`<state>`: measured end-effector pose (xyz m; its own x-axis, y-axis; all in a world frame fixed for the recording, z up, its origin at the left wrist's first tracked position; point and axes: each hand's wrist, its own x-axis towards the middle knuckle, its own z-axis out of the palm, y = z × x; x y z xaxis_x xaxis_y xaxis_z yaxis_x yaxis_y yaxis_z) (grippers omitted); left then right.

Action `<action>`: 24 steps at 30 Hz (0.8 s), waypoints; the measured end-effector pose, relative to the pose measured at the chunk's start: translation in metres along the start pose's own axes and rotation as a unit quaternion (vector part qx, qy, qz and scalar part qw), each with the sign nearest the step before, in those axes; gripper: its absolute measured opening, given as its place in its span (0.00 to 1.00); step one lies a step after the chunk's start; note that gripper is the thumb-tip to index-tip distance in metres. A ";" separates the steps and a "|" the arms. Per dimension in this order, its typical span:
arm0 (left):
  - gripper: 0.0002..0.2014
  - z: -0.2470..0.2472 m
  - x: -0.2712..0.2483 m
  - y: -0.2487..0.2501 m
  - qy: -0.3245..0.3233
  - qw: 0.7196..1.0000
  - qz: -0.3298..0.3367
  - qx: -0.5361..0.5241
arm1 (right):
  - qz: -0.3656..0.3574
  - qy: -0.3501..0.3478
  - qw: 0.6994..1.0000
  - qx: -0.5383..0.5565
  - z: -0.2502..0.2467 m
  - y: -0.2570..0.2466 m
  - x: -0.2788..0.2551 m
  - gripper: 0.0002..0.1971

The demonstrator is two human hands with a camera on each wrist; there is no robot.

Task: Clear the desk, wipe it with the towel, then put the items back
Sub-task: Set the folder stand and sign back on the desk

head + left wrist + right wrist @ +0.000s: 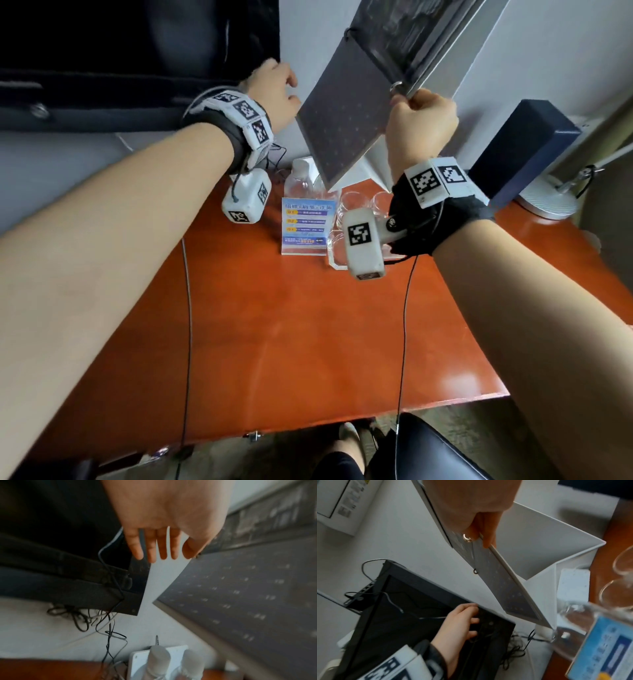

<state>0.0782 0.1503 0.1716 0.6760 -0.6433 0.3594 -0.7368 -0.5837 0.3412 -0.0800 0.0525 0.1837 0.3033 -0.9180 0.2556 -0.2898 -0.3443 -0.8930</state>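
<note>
Desk (pixel 291 325): orange-brown top, still carrying items along its back edge; no towel showing in any view.
Monitor (pixel 412 609): dark panel sitting against the wall at the left.
Ring-bound calendar (pixel 346 126): hanging tilted in the air above the back edge, lower corner dipping toward the white holder (pixel 556 545).
Blue box (pixel 524 150): lying at the back right, beside a lamp base.
Sign card (pixel 306 224): standing near centre, just beside the water bottle (pixel 299 180) and glasses (pixel 352 209).
Risk: the loose lower panel is swinging near the bottle and glasses; judging by the tilt, it could be clipping and toppling them.
Right hand (pixel 419 126): fingers curled, pinching the calendar's edge beside the ring.
Left hand (pixel 164 524): fingers straight and spread, holding nothing, hovering between monitor and calendar.
</note>
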 end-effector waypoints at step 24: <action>0.15 -0.052 -0.031 -0.079 -0.142 0.928 -0.276 -0.203 | 0.073 -0.119 0.976 0.170 0.058 -0.018 -0.074 0.20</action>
<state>0.1156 0.2422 0.1785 0.8775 -0.4394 -0.1921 -0.1744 -0.6656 0.7257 -0.0443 0.1379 0.1591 0.4948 -0.8670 0.0596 -0.0402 -0.0914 -0.9950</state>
